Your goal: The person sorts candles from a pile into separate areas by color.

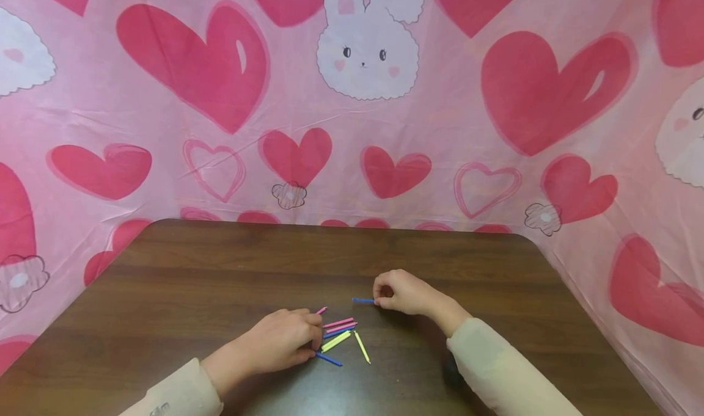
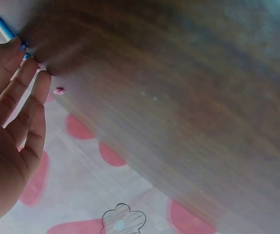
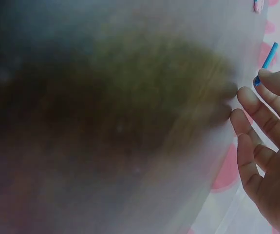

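Note:
In the head view, my right hand (image 1: 406, 292) pinches one end of a thin blue stick (image 1: 362, 300) between thumb and index finger, low over the table. The right wrist view shows this blue stick (image 3: 270, 56) reaching out past the thumb. My left hand (image 1: 286, 341) rests at the left of a small pile, fingers relaxed and slightly bent. Its thumb touches the end of another blue stick (image 1: 330, 360). Beside its fingertips lie pink sticks (image 1: 338, 322), a pair of yellow sticks (image 1: 336, 341) and a further blue one, partly covered. A single yellow stick (image 1: 362, 347) lies to their right.
The brown wooden table (image 1: 220, 257) has rounded far corners. A pink cloth (image 1: 352, 123) printed with hearts and rabbits hangs behind it and along both sides. A dark object (image 1: 452, 373) shows partly from under the right sleeve.

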Demonstrator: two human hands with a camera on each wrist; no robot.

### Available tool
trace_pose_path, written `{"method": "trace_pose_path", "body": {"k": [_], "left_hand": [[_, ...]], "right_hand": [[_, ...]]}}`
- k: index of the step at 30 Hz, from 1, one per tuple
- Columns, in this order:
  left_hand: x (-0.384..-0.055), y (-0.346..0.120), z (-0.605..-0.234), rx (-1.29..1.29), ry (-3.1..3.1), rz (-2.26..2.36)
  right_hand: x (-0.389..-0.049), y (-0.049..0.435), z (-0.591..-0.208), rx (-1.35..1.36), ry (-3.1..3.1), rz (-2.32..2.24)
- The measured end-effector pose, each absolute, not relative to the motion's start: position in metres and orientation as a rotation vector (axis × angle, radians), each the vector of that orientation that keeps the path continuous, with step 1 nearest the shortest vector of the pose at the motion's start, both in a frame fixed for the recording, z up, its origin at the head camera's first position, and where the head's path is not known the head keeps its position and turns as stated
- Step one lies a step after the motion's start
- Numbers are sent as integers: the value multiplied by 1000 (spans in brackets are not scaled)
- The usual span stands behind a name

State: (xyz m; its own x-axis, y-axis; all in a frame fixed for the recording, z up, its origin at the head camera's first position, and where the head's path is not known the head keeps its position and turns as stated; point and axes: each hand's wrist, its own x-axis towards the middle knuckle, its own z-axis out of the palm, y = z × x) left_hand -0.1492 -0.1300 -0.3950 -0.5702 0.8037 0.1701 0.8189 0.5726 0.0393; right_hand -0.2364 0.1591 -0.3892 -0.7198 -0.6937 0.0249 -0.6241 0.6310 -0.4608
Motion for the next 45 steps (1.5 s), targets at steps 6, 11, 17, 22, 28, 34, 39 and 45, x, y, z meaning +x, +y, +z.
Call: {"method": "trace_pose_path", "body": {"k": [6,11,17,22,28,34,39,45], "left_hand": [[-150,-130,-395,-1396,-2662,-194],[-149,-130,-395,-1397,-2664,-191],[-150,-131,-394,-1407,-2669,-190],[-150,-131,-392,-1404,-2686,-190],[-153,-129,-390,-1418,-2698,-189],[-154,-128,-388,-1414,-2718,-196],[-154,-128,-389,-1412,-2722,-217],[-155,-128,-389,-1413,-2728,-237]], "right_hand": [[-245,160,-391,-1053,2664,-755],[-253,159,-391,-1021,2653,-789],[-264,155,-388,-1019,2665,-756],[-270,151,-385,-972,2659,-733],[-274,150,-385,-946,2650,-727],[-277,148,-391,-979,2654,-760],[-279,146,-397,-941,2652,-811],[-279,147,-400,-880,2637,-871]]}}
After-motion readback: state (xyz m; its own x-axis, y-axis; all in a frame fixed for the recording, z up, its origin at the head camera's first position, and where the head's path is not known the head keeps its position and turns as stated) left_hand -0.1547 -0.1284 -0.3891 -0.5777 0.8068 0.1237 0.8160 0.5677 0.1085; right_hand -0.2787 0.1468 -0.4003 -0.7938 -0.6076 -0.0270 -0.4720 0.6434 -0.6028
